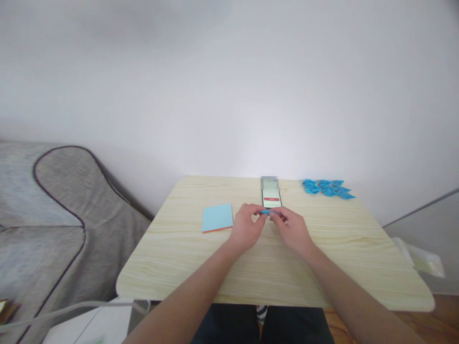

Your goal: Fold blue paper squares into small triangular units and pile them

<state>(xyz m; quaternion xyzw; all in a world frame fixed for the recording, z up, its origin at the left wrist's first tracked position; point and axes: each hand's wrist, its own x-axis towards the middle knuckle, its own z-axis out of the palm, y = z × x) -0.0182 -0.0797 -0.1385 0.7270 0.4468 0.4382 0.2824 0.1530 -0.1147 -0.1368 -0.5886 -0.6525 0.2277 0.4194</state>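
Between my two hands is a small folded piece of blue paper [266,211], held just above the table in front of a phone. My left hand [247,224] pinches its left end with thumb and forefinger. On the other end, the fingers of my right hand [291,228] are closed, covering much of the paper. The phone [271,197] lies behind my fingertips with its screen lit. To the left of my left hand rests a square stack of paper [217,217], light blue on top with an orange-red edge below.
Several folded blue paper pieces [328,188] lie grouped at the table's back right. The pale wooden table [272,277] stands against a white wall. A grey sofa [71,191] is on the left, with a white cable [71,308] near the front left corner.
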